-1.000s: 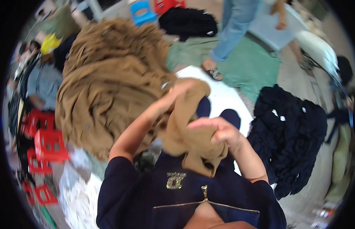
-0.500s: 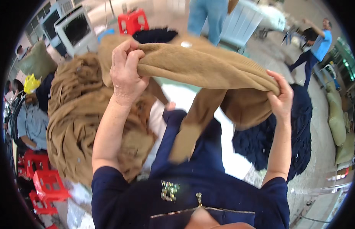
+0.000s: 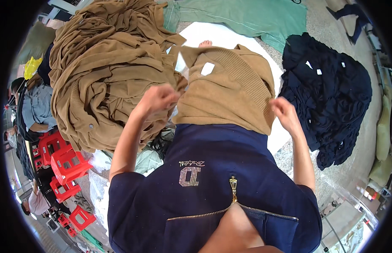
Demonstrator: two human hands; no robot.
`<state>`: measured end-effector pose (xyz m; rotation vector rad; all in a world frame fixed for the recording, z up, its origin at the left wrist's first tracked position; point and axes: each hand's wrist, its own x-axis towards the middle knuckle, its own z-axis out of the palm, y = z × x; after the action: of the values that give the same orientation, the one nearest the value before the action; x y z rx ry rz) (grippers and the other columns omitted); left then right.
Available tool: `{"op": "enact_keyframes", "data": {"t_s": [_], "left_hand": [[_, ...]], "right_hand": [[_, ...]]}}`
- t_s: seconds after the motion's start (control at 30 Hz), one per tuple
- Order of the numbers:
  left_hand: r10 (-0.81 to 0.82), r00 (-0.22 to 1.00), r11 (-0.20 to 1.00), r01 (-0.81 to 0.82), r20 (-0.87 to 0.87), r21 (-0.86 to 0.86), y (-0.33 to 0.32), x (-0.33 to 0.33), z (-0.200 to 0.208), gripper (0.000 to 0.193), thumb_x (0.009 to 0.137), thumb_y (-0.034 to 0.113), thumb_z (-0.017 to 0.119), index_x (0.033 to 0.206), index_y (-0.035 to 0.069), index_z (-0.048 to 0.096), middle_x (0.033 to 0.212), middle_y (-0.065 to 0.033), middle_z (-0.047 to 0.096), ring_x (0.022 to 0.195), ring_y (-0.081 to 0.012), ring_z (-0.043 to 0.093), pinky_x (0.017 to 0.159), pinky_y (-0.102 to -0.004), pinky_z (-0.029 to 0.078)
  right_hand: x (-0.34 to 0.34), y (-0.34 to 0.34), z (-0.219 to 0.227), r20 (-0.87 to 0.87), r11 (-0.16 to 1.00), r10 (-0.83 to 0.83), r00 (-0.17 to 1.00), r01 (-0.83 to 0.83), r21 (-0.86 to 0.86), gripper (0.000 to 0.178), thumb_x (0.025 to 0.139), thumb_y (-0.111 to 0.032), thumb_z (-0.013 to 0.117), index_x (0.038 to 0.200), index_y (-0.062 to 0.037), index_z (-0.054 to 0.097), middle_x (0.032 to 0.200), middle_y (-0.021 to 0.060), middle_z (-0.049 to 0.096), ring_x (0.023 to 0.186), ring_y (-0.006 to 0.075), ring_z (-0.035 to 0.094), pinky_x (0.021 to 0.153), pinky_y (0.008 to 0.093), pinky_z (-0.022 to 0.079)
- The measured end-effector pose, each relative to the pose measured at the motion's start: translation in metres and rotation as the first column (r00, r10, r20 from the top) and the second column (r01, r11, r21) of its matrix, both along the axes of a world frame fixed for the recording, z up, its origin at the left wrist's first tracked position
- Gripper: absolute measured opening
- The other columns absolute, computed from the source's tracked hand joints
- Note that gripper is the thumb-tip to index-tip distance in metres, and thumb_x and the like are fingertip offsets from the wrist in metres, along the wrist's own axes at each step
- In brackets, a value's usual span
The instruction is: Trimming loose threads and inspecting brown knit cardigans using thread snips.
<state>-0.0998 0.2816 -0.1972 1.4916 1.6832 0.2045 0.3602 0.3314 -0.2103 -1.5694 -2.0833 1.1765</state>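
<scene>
A brown knitted garment [image 3: 221,90] with a ribbed band lies across my lap, a small white tag [image 3: 207,68] on its upper part. My left hand [image 3: 160,99], blurred by motion, is raised with bent fingers just beside the garment's left edge; its grip is unclear. At the opposite edge, the curled fingers of my right hand [image 3: 284,111] come up against the knit. Whether they pinch any of it is hidden. Left of my lap rises a big heap of brown knitwear [image 3: 116,76].
A dark navy pile of clothes [image 3: 331,97] with white tags lies on the right. Beyond my lap are a white sheet [image 3: 208,31] and a green cloth [image 3: 246,17]. Red plastic stools [image 3: 69,162] stand at lower left. Another person's dark-clad legs [image 3: 354,19] show at far right.
The brown garment, held stretched up between both hands before, now lies on my lap. Both hands have come down to its sides. The view has tipped downward.
</scene>
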Motion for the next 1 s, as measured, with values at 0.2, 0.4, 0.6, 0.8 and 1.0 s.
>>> {"op": "enact_keyframes", "data": {"t_s": [0.2,0.4,0.6,0.8,1.0], "left_hand": [[0.204,0.922,0.878,-0.32,0.328,0.355,0.097,0.022,-0.091,0.075,0.081,0.024,0.066,0.144,0.001,0.034,0.137,-0.0222,0.049,0.129,-0.0297,0.045,0.103,-0.0354,0.038],[0.235,0.676,0.933,-0.359,0.699,0.034,0.101,0.046,-0.063,0.031,0.079,-0.003,0.048,0.105,-0.004,0.066,0.094,-0.0048,0.066,0.08,-0.0107,0.059,0.072,-0.0211,0.047],[-0.007,0.689,0.996,-0.057,0.725,0.064,-0.029,0.019,-0.009,0.022,0.07,-0.013,0.047,0.081,0.002,0.058,0.08,0.0023,0.057,0.084,-0.0071,0.051,0.073,-0.0221,0.041],[-0.051,0.997,0.902,0.02,-0.059,-0.431,-0.109,-0.027,-0.016,0.033,0.077,-0.006,0.048,0.1,0.002,0.07,0.089,-0.0092,0.071,0.085,-0.0141,0.062,0.073,-0.0303,0.048],[0.229,0.95,0.796,-0.057,-0.213,0.602,-0.054,-0.003,-0.02,0.025,0.086,-0.001,0.049,0.106,0.001,0.065,0.098,-0.0181,0.067,0.091,-0.0339,0.066,0.079,-0.0384,0.051]], "right_hand": [[-0.054,0.044,-0.042,0.015,0.869,-0.06,0.998,0.045,0.493,0.036,0.08,-0.003,0.062,0.116,-0.0016,0.056,0.11,0.0135,0.054,0.101,0.0299,0.057,0.088,0.0343,0.046],[-0.051,-0.002,-0.013,-0.094,0.836,0.548,0.831,-0.546,0.055,0.014,0.068,0.005,0.055,0.068,-0.0093,0.056,0.072,0.0071,0.051,0.072,0.0258,0.059,0.063,0.0361,0.046],[-0.028,0.012,0.008,-0.332,0.95,0.257,0.907,-0.175,0.259,0.018,0.072,0.01,0.045,0.075,-0.0029,0.058,0.083,0.0047,0.055,0.076,0.0175,0.057,0.068,0.0292,0.044],[-0.026,0.131,-0.047,-0.178,0.882,-0.137,0.975,0.201,0.426,0.033,0.082,-0.001,0.056,0.115,-0.0042,0.058,0.108,0.0057,0.059,0.103,0.0175,0.057,0.09,0.0282,0.043],[-0.036,0.167,-0.087,-0.083,0.969,-0.203,0.976,0.212,0.128,0.038,0.082,-0.023,0.058,0.112,-0.0014,0.063,0.111,0.0159,0.065,0.105,0.0276,0.062,0.092,0.0341,0.047]]}}
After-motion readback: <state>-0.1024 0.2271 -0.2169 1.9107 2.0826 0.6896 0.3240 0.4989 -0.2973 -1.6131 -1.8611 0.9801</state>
